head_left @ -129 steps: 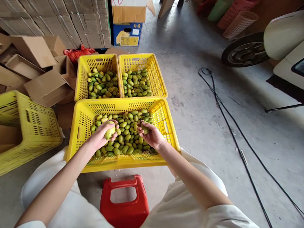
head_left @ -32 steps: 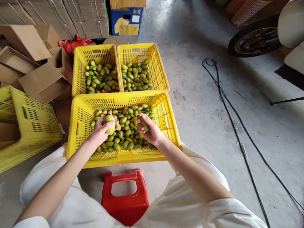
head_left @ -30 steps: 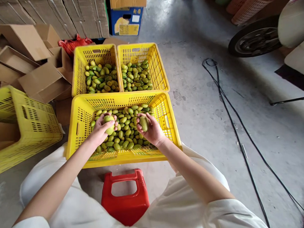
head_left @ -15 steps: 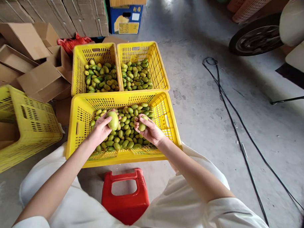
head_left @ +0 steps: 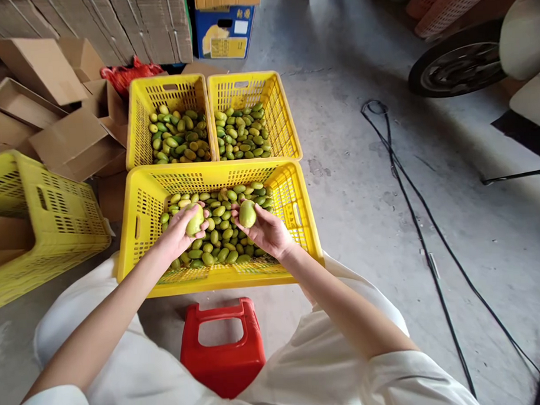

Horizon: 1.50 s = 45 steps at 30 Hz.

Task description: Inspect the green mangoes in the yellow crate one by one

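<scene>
Above the near yellow crate, my left hand is closed round a pale green mango, thumb on top. A second green mango rests in the fingers of my right hand, its upper side exposed. Both hands are apart, roughly level with each other. Below them the crate holds many loose small green mangoes. Behind it stand a left yellow crate and a right yellow crate, each partly filled with green and yellowish mangoes.
A red plastic stool stands between my legs. To the left lie a tipped yellow crate and open cardboard boxes. A black cable runs over the floor at right, near a vehicle wheel. A blue carton stands behind.
The left hand has lowered slightly and its mango has turned in the fingers. My right hand has rolled palm-up, bringing its mango a little left and up into fuller view.
</scene>
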Each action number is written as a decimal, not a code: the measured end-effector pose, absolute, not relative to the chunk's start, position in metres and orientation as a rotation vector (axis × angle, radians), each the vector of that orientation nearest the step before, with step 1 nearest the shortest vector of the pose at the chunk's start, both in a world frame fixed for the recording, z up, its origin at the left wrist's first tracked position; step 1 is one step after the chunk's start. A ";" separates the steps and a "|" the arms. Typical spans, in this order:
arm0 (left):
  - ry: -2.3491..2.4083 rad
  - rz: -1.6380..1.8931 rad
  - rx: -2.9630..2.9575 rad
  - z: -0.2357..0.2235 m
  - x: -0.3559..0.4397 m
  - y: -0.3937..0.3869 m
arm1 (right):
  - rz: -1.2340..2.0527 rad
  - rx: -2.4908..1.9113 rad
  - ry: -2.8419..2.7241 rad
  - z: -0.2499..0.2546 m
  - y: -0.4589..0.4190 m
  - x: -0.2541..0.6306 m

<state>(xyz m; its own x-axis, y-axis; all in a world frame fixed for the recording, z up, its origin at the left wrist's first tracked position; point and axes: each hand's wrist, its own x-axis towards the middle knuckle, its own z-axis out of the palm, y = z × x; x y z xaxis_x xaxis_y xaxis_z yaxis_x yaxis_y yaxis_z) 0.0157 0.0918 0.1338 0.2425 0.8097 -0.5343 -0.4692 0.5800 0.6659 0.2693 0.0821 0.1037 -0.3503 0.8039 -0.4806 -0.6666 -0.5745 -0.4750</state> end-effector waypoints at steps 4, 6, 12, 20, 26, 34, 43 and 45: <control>0.968 0.846 0.360 0.130 0.013 0.091 | 2.012 -0.879 -0.194 0.108 0.081 0.269; 0.975 0.830 0.372 0.127 0.011 0.090 | 2.005 -0.850 -0.185 0.110 0.080 0.270; 0.969 0.879 0.450 0.127 0.013 0.086 | 2.036 -0.792 -0.239 0.110 0.079 0.269; 1.091 0.927 0.363 0.123 0.013 0.091 | 2.090 -0.830 -0.219 0.110 0.080 0.268; 1.042 0.951 0.331 0.122 0.014 0.094 | 2.112 -0.816 -0.250 0.103 0.077 0.266; 0.952 0.841 0.438 0.123 0.013 0.087 | 2.055 -0.869 -0.105 0.102 0.074 0.266; 0.955 0.837 0.412 0.138 0.022 0.087 | 2.112 -0.982 0.012 0.089 0.079 0.269; 0.965 0.875 0.376 0.137 0.023 0.088 | 2.098 -0.979 0.082 0.087 0.079 0.269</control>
<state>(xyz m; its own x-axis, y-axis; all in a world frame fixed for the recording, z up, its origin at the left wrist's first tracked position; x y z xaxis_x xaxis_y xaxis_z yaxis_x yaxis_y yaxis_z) 0.0233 0.0879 0.1373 0.2739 0.7855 -0.5550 -0.4749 0.6122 0.6321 0.2687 0.0787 0.0870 -0.3785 0.6402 -0.6685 -0.6904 -0.6763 -0.2568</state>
